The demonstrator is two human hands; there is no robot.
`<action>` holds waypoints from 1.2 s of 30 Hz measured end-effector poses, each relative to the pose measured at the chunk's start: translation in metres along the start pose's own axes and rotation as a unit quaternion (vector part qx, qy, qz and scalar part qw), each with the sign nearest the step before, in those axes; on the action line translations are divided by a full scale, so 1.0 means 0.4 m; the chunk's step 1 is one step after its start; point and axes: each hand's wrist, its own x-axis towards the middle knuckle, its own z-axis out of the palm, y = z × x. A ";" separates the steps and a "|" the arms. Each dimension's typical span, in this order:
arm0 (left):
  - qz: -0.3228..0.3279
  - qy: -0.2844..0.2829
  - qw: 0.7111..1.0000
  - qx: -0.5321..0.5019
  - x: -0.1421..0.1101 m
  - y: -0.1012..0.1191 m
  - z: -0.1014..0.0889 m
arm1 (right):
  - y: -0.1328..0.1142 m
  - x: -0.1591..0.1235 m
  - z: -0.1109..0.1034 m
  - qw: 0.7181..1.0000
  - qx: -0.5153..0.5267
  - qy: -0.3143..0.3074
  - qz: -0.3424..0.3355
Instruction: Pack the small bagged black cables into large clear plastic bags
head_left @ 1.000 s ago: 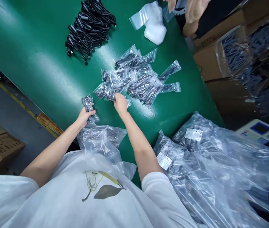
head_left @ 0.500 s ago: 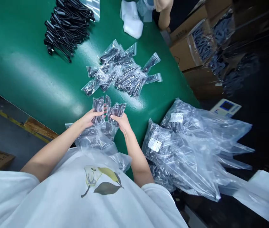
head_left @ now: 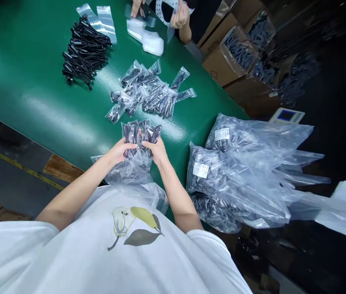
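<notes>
Close in front of my body, my left hand [head_left: 120, 150] is closed round bagged black cables [head_left: 130, 132], thumb on top. My right hand [head_left: 157, 149] grips more bagged cables [head_left: 152, 133] right beside them, so the two bundles stand side by side. Both lots are in clear plastic sleeves. Below my hands a large clear plastic bag [head_left: 130, 171] lies at the table's edge against my shirt; what it holds is hard to make out. Just beyond my hands is a loose pile of bagged cables [head_left: 151, 92] on the green table [head_left: 47, 90].
Unbagged black cables [head_left: 84, 53] lie at the far left beside flat clear sleeves [head_left: 107, 22]. Across the table a co-worker's hands [head_left: 180, 16] handle plastic near white sleeves [head_left: 153, 43]. Large filled bags with labels [head_left: 209, 169] stand right; open cartons [head_left: 222, 65] are behind.
My two hands have brought their bundles together, side by side and more upright. The view has shifted, and both of the co-worker's hands now show.
</notes>
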 end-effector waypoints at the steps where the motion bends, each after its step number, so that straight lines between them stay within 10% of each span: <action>1: 0.013 -0.005 1.000 0.003 -0.010 0.002 0.003 | -0.007 -0.015 -0.007 1.000 0.007 -0.001 0.013; 16: -0.006 -0.132 0.985 0.114 -0.174 0.043 0.071 | -0.120 -0.304 -0.029 0.995 0.096 -0.004 -0.036; 26: 0.046 -0.216 0.947 0.233 -0.192 -0.013 0.195 | -0.106 -0.424 0.006 0.962 -0.073 0.161 -0.207; 32: 0.191 -0.308 0.810 0.461 -0.280 -0.047 0.231 | -0.134 -0.572 -0.142 0.910 -0.127 0.313 -0.242; 36: 0.203 -0.318 0.697 0.609 -0.358 -0.101 0.194 | -0.040 -0.741 -0.166 0.909 -0.071 0.367 -0.183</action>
